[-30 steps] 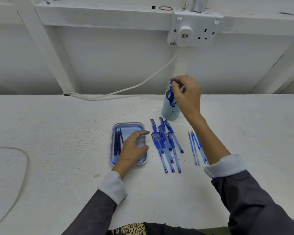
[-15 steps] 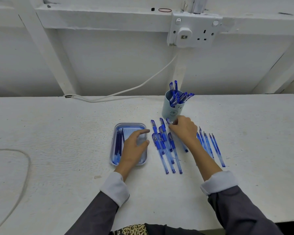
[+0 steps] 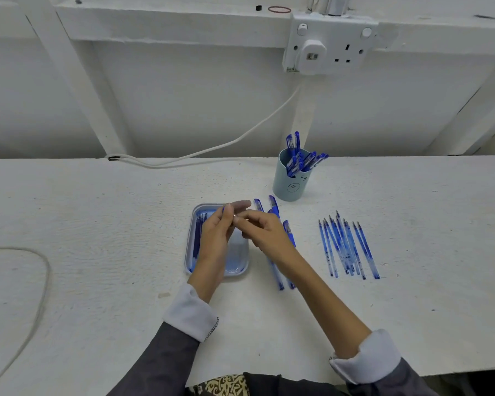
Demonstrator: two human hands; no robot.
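Note:
My left hand (image 3: 216, 238) and my right hand (image 3: 266, 234) meet fingertip to fingertip above the far end of a blue tray (image 3: 237, 271). Between them they pinch a blue pen (image 3: 223, 208), of which only a small bit shows; the fingers are blurred. Several thin dark refills (image 3: 197, 241) lie along the tray's left side. A row of capped blue pens (image 3: 274, 207) lies right of the tray, partly under my right wrist. Further right lies a fan of several clear blue pen barrels (image 3: 346, 247).
A pale blue cup (image 3: 290, 185) holding several blue pens stands behind the row of pens. A white cable (image 3: 212, 150) runs from a wall socket (image 3: 329, 44) along the back of the white table (image 3: 97, 224). The table's front edge is near my sleeves.
My right hand left the cup, reached down to the pen row, then moved left to meet my left hand. My left hand lifted off the tray.

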